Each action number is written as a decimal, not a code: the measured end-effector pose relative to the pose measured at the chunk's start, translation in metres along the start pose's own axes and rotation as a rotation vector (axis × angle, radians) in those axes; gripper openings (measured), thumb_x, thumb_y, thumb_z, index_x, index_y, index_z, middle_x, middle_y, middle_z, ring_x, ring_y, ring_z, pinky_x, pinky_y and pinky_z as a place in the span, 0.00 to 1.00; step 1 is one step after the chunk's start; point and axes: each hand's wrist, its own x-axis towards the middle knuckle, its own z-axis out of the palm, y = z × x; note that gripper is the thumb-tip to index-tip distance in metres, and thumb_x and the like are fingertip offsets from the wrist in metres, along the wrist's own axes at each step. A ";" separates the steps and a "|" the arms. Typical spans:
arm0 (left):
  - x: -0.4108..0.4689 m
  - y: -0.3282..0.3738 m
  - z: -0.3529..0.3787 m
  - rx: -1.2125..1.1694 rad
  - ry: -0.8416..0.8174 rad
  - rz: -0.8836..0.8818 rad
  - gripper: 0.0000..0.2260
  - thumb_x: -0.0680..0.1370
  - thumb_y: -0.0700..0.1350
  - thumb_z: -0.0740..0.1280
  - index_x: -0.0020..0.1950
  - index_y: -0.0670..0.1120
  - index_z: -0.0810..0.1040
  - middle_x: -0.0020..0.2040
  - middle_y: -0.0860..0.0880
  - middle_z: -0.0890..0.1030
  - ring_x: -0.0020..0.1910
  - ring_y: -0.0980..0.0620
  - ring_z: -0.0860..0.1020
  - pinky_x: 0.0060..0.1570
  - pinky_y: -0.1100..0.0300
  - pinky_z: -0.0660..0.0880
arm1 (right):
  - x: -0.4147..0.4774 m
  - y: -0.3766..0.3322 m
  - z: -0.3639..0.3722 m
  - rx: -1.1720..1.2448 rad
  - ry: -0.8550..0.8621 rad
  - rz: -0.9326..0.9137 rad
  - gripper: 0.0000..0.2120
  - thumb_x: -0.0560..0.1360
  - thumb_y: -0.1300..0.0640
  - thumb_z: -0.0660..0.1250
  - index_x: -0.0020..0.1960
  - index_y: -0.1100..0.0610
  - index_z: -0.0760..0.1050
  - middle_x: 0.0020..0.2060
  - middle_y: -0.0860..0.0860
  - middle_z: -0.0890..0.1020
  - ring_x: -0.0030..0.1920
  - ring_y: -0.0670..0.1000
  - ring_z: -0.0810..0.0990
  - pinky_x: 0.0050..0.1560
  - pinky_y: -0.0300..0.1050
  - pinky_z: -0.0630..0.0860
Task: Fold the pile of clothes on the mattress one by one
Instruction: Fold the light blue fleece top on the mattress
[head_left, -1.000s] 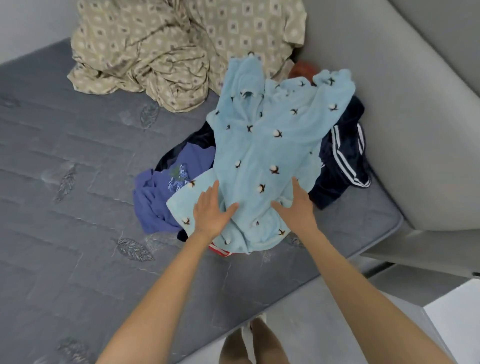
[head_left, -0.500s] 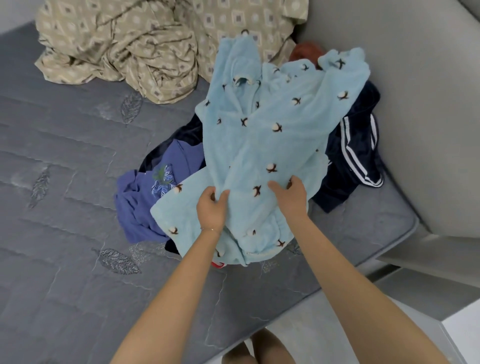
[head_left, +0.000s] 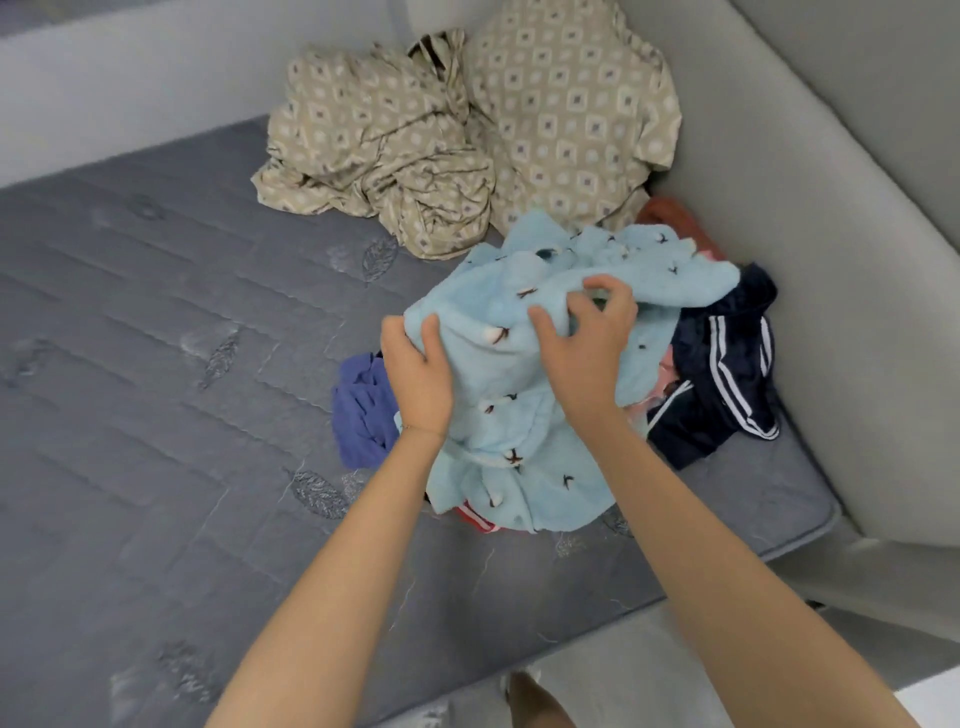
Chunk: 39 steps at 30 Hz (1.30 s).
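Gathering up the light blue fleece garment with small dark-and-white motifs, the left hand has its grip closed on a bunched edge while the right hand has its fingers curled into a fold just beside it, thumb and fingers clamped on the cloth; this two-handed hold looks meant to lift the top piece clear of the pile so it can be spread and folded alone. Under and around the grips lie the rest: a crumpled purple shirt to the left, a navy garment with white stripes to the right. Beyond the grips sits a rumpled beige patterned sheet. All rest on a grey quilted mattress set against a pale grey wall
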 end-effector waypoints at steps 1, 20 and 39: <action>0.003 0.010 -0.015 -0.016 0.023 0.022 0.13 0.82 0.44 0.61 0.40 0.51 0.62 0.38 0.54 0.65 0.36 0.58 0.64 0.40 0.64 0.64 | -0.004 -0.017 -0.001 0.002 -0.005 -0.034 0.14 0.71 0.53 0.73 0.36 0.61 0.73 0.58 0.56 0.72 0.60 0.54 0.68 0.61 0.44 0.64; 0.032 0.049 -0.437 -0.147 0.277 0.187 0.16 0.78 0.46 0.67 0.37 0.51 0.61 0.35 0.56 0.63 0.33 0.61 0.63 0.38 0.65 0.64 | -0.228 -0.336 0.109 0.423 -0.055 -0.078 0.17 0.75 0.54 0.71 0.38 0.61 0.66 0.32 0.52 0.68 0.33 0.45 0.64 0.35 0.37 0.63; 0.045 -0.004 -0.679 0.033 0.529 0.134 0.19 0.76 0.49 0.69 0.35 0.50 0.60 0.33 0.56 0.63 0.32 0.59 0.62 0.36 0.67 0.64 | -0.389 -0.482 0.248 0.540 -0.478 -0.028 0.21 0.76 0.53 0.68 0.34 0.55 0.58 0.29 0.46 0.62 0.29 0.42 0.60 0.31 0.35 0.62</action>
